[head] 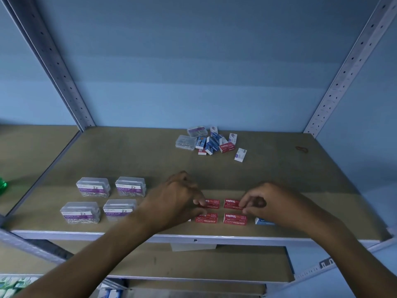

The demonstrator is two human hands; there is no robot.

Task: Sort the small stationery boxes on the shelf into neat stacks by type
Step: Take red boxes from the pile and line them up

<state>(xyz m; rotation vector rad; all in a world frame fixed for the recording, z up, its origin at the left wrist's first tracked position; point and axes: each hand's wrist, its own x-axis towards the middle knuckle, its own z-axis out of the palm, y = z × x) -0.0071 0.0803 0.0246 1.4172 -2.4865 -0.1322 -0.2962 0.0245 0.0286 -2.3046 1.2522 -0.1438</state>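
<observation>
I am working at the front edge of the shelf [279, 173], both hands down among the red staple boxes. My left grip [179, 195] is curling around the rear-left red box [211, 203], fingertips pinching its left end, so part of that box is hiding under my fingers and its print is only partly showing. My right grip [261, 202] is pinching the right end of the rear-right red box [232, 204], thumb and forefinger closing narrowly on it. Just in front of these two, nearer the front edge, the front-left red box [206, 218] and the front-right red box [235, 219] are lying flat, side by side, making a two-by-two block with small gaps between them.

A blue box [263, 221] is peeking out from under my right wrist by the front edge; most of it is covered, and I cannot read its label. Something white is showing under my left hand beside the front-left red box, too little to tell what it is.

Toward the front-left corner, four clear paper clip boxes [93, 187] are sitting in two rows of two, apart from each other. Near the back edge the unsorted pile [211, 141] is lying jumbled: clear cases, blue, red and white boxes overlapping, their number hard to make out. One white box [240, 155] is lying just apart from the pile.
</observation>
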